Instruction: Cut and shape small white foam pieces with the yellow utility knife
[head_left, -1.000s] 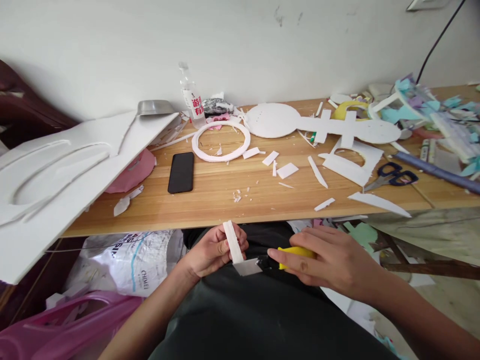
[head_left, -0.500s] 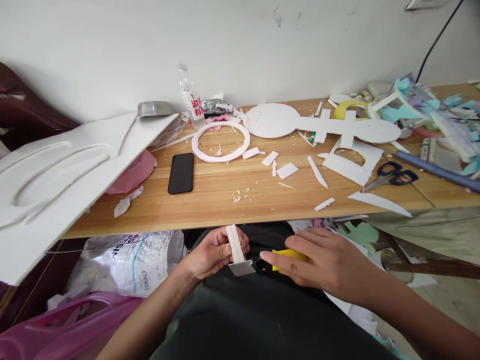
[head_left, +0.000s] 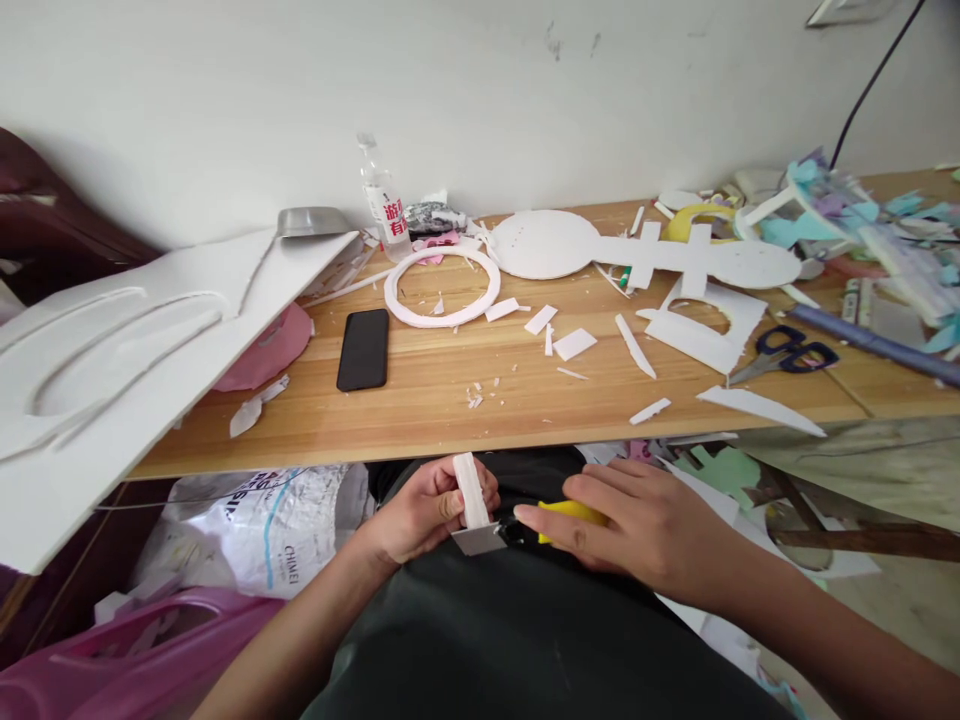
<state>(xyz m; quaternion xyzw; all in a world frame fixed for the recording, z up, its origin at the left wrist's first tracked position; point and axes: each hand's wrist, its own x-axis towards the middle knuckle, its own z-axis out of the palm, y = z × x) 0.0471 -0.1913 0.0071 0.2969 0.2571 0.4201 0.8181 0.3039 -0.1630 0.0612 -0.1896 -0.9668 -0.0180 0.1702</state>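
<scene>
Over my lap, my left hand (head_left: 424, 508) pinches a small white strip of foam board (head_left: 471, 490), tilted slightly, between thumb and fingers. A yellow utility knife (head_left: 571, 512) is in the closed grip of my right hand (head_left: 645, 525), with the index finger stretched along its handle. Its wide grey blade (head_left: 478, 540) lies against the strip's lower end. On the desk beyond sit several white foam offcuts (head_left: 575, 344), along with fine crumbs (head_left: 475, 398).
The wooden desk (head_left: 420, 420) carries a phone (head_left: 363, 349), a white foam ring (head_left: 442, 318), a bottle (head_left: 386, 215) and scissors (head_left: 784, 352). A large foam sheet (head_left: 97, 480) overhangs the left side. A pink plastic basket (head_left: 150, 650) stands below left.
My right hand and the knife have shifted slightly left, so the blade reaches a little further across the strip's lower end. My left hand stays about where it was.
</scene>
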